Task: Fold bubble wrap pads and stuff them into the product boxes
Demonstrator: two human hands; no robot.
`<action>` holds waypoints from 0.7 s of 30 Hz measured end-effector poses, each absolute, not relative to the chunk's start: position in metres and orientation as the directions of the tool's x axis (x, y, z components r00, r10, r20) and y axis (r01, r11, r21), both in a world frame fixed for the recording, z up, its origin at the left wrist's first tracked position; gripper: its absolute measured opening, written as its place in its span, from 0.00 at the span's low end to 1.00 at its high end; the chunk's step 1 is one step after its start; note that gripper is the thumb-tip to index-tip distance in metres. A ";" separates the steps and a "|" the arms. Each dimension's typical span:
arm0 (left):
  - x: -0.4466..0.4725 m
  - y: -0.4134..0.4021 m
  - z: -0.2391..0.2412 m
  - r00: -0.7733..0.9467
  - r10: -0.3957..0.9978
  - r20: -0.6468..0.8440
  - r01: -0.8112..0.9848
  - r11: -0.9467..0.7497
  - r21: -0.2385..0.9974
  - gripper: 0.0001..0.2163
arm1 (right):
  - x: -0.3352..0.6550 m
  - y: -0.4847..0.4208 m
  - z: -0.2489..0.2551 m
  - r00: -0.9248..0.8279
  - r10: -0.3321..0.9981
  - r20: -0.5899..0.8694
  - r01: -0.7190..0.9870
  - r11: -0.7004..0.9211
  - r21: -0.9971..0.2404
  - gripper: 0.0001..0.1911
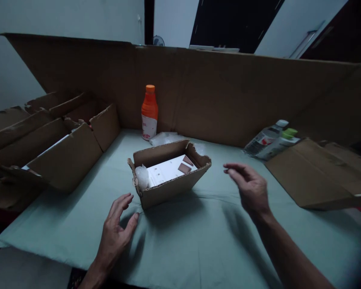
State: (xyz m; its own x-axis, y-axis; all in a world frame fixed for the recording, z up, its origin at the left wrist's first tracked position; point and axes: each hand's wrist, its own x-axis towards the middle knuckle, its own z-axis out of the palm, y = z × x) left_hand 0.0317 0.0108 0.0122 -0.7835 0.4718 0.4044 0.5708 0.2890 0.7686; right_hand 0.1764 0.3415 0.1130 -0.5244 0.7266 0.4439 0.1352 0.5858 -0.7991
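Observation:
A small open cardboard box stands at the middle of the cloth-covered table. Inside lies a white carton with brown patches on it, and a wad of bubble wrap fills the box's left end. My left hand is just left of the box's near corner, apart from it, thumb and fingers spread with nothing between them. To the right of the box hovers my right hand, its fingers stretched toward the box and the thumb close below them. I see no object held there.
An orange bottle stands behind the box, beside clear plastic wrap. Large cardboard boxes sit at the left. On the right, a clear bottle leans near another cardboard box. A tall cardboard panel borders the back.

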 end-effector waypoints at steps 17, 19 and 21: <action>-0.045 0.048 0.154 -0.361 0.819 0.446 0.909 0.201 0.366 0.14 | 0.150 0.335 0.081 -0.694 0.648 0.312 -0.038 0.401 -0.915 0.20; -0.058 0.055 0.160 -0.314 0.899 0.307 0.925 0.216 0.313 0.15 | 0.154 0.340 0.072 -0.677 0.675 0.292 -0.020 0.380 -0.925 0.20; -0.064 0.063 0.163 -0.291 0.936 0.195 0.945 0.249 0.214 0.11 | 0.156 0.344 0.057 -0.657 0.714 0.241 0.005 0.324 -0.946 0.21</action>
